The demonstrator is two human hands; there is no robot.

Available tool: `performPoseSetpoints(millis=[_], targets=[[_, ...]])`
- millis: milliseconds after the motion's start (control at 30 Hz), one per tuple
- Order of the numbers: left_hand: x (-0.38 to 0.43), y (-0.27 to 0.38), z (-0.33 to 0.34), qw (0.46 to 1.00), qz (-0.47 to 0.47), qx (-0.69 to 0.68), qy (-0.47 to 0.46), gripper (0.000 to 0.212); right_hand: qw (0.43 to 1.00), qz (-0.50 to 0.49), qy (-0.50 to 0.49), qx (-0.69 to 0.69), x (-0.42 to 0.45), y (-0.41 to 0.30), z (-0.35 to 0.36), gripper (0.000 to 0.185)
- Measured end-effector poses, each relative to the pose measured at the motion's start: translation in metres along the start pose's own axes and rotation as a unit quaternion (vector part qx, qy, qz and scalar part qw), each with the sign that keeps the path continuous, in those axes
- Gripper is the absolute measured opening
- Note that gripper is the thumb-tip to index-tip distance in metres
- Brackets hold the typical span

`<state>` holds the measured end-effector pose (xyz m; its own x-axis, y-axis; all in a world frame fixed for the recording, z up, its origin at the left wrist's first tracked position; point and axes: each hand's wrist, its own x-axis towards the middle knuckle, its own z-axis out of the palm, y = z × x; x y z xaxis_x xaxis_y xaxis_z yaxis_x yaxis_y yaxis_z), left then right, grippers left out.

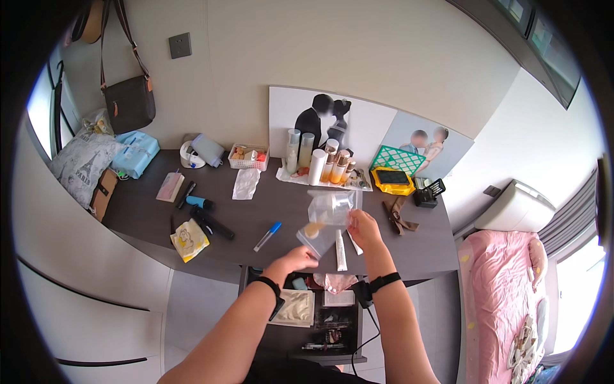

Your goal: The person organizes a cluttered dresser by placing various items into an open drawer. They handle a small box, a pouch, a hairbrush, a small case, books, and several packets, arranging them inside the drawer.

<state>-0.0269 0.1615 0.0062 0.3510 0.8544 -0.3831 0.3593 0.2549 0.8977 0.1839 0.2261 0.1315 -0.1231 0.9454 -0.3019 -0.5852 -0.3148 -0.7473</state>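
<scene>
My left hand (298,259) pinches the lower corner of a clear plastic bag (324,242) above the desk. My right hand (364,229) grips clear plastic (336,207) higher up and to the right; whether this is the same bag or a second one, I cannot tell. A small beige, rounded item (313,229) shows at the plastic, blurred. Below the bag, a white squeeze tube (341,254) lies on the desk. Another slim white item (356,244) lies partly hidden beside my right hand. To the left is a blue-capped marker pen (267,236).
Beneath my forearms an open drawer (283,338) juts out, holding packets and small items. Cosmetic bottles (338,167) stand at the back of the desk (288,206). A brown ribbon (399,217) and a black holder (427,196) lie right. A cable (368,338) hangs by my right forearm.
</scene>
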Motion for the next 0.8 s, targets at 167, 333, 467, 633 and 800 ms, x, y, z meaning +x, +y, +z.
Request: performPoseSetpoints(millis=[167, 333, 467, 633, 800], targets=[[-0.064, 0.027, -0.029, 0.832, -0.084, -0.526, -0.154, 0.047, 0.998, 0.035, -0.024, -0.054, -0.048, 0.012, -0.018, 0.011], [-0.100, 0.022, -0.009, 0.884, 0.005, -0.441, -0.157, 0.043, 0.994, 0.076, -0.053, -0.055, -0.068, 0.055, -0.013, 0.011], [-0.120, 0.025, 0.004, 0.912, 0.020, -0.403, -0.079, 0.029, 0.985, 0.106, -0.063, -0.121, -0.089, 0.075, 0.008, 0.018], [-0.136, 0.002, 0.001, 0.909, -0.059, -0.413, -0.001, 0.020, 0.999, 0.043, -0.014, -0.001, -0.100, 0.075, 0.000, 0.018], [-0.146, -0.008, 0.003, 0.895, -0.059, -0.442, 0.027, 0.020, 0.997, 0.068, 0.004, -0.034, -0.111, 0.085, -0.022, 0.008]])
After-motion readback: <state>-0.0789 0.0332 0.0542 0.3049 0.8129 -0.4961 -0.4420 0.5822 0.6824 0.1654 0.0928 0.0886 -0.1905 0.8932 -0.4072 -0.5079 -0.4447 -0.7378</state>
